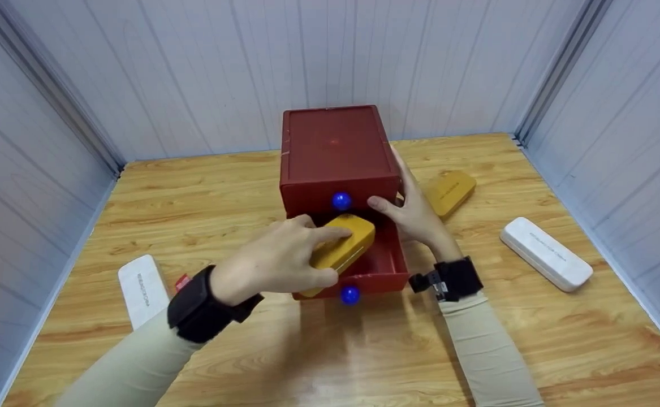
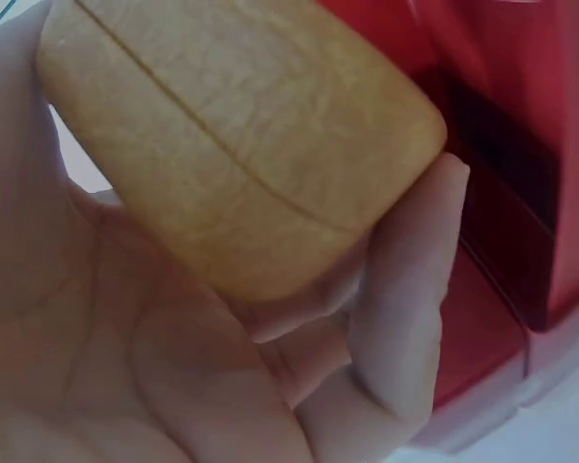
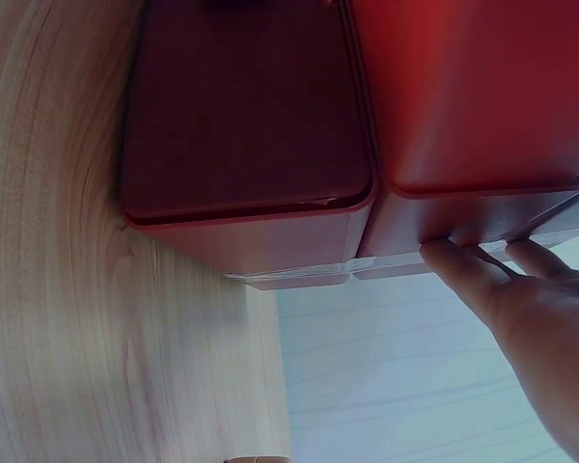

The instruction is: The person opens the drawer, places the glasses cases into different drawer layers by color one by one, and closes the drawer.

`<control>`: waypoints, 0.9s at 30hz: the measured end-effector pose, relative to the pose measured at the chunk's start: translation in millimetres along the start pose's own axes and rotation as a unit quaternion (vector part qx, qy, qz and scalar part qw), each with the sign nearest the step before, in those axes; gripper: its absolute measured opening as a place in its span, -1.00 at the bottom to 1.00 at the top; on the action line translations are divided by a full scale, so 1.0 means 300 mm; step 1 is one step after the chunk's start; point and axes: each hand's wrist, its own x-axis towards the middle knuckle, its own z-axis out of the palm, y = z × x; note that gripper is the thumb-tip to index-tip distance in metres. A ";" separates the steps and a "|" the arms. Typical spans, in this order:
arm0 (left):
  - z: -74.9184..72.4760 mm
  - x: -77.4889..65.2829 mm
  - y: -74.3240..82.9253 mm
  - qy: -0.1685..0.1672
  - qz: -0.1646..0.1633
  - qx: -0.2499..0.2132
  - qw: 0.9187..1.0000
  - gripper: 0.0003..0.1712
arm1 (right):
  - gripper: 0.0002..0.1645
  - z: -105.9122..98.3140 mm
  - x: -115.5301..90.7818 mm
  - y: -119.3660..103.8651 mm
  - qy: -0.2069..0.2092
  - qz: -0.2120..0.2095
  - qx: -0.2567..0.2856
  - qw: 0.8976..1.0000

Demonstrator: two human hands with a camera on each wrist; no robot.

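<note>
My left hand [image 1: 281,257] grips a yellow glasses case [image 1: 345,243], with the index finger lying along its top. The case is tilted over the pulled-out lower drawer [image 1: 389,254] of a small red two-drawer box [image 1: 335,147]; whether it touches the drawer floor I cannot tell. In the left wrist view the rounded end of the yellow case [image 2: 241,145] sits between thumb and fingers. My right hand [image 1: 420,215] rests against the box's right side, thumb at the front edge of the upper part. The right wrist view has its fingertips touching the red side wall [image 3: 463,217].
Another yellow glasses case [image 1: 451,192] lies right of the box, partly behind my right hand. A white glasses case [image 1: 546,253] is farther right, and a second white case [image 1: 144,291] lies left beside a small red item [image 1: 182,281]. Blue ball knobs [image 1: 341,201] mark the drawer fronts.
</note>
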 end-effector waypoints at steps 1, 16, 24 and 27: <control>0.001 0.011 0.008 -0.003 -0.006 0.004 1.000 -0.21 | 0.14 0.001 0.001 0.001 -0.001 -0.001 0.002 1.000; 0.068 0.149 0.077 -0.032 -0.072 0.075 0.994 -0.25 | 0.16 0.006 0.001 -0.001 0.001 0.001 -0.010 1.000; 0.084 0.198 0.094 -0.012 -0.067 0.111 0.992 -0.49 | 0.16 0.003 -0.004 0.000 0.002 0.002 0.000 1.000; 0.088 0.210 0.098 -0.010 -0.072 0.111 0.991 -0.54 | 0.16 0.003 -0.005 -0.002 -0.001 0.005 0.003 1.000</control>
